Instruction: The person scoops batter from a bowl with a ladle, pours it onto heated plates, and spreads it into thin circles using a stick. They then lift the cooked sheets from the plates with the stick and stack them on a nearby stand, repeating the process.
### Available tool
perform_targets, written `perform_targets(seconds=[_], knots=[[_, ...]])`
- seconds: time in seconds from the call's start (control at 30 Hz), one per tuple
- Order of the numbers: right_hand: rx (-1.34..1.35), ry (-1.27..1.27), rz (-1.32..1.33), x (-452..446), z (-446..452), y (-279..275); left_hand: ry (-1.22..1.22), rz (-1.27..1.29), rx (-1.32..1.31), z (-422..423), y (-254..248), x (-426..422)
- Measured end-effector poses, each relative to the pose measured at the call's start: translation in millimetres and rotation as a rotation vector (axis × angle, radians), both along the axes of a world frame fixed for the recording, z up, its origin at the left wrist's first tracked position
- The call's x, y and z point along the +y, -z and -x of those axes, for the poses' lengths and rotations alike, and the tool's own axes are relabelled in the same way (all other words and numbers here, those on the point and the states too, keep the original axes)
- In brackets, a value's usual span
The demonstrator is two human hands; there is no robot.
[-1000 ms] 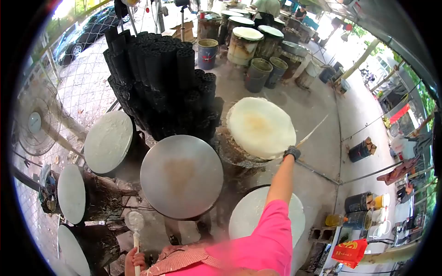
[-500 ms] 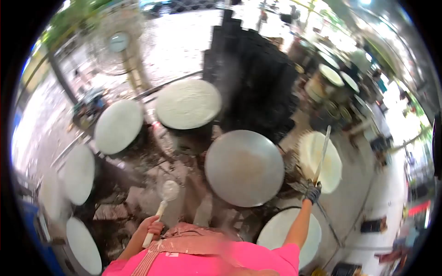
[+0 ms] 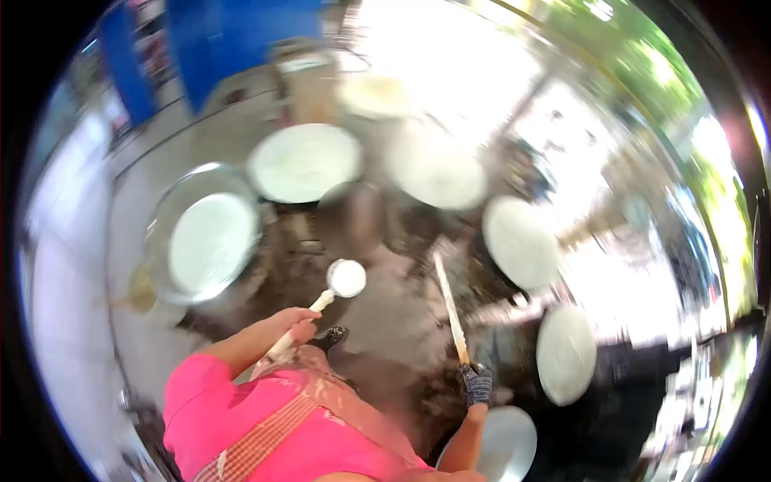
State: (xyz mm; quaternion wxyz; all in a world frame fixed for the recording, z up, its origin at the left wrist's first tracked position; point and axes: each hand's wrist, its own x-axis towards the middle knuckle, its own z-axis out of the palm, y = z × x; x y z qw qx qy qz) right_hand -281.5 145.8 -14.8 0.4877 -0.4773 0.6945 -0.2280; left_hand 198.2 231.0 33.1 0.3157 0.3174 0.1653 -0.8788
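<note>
My left hand (image 3: 295, 325) is closed around the pale handle of a ladle (image 3: 347, 278), whose round bowl looks bright white, as if it holds white batter. In my right hand (image 3: 476, 384), which wears a grey knitted glove, is a long flat wooden stick (image 3: 448, 301), coated pale along its length and pointing forward. Beyond the ladle to the left stands a wide metal basin (image 3: 165, 269) with white batter (image 3: 213, 241) in it. Neither tool touches a pan.
Round pans covered in white stand in an arc: one ahead (image 3: 305, 163), one beyond the stick (image 3: 442, 173), others to the right (image 3: 520, 243) (image 3: 566, 355). A bare metal pan (image 3: 510, 446) sits by my right forearm. Blue panels (image 3: 249, 44) are at the back left.
My view and body have turned left, bringing the batter basin into view. The stick has left the white pan on the right. Both hands keep their tools.
</note>
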Motion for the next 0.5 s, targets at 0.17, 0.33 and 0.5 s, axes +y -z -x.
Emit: perform_targets(seconds=[0.17, 0.33, 0.5], knots=[[0.458, -0.586, 0.226, -70.7, -151.0, 48.5, -0.516, 0.031, 0.128, -89.2, -8.7, 98.7], [0.524, -0.955, 0.775, -100.7, -362.4, -2.2, -0.693, 0.432, -0.477, -174.3, -39.2, 167.8], [0.618, -1.201, 0.676, -59.6, -587.9, -55.2, -0.709, 0.404, -0.564, -317.3, 44.2, 179.0]])
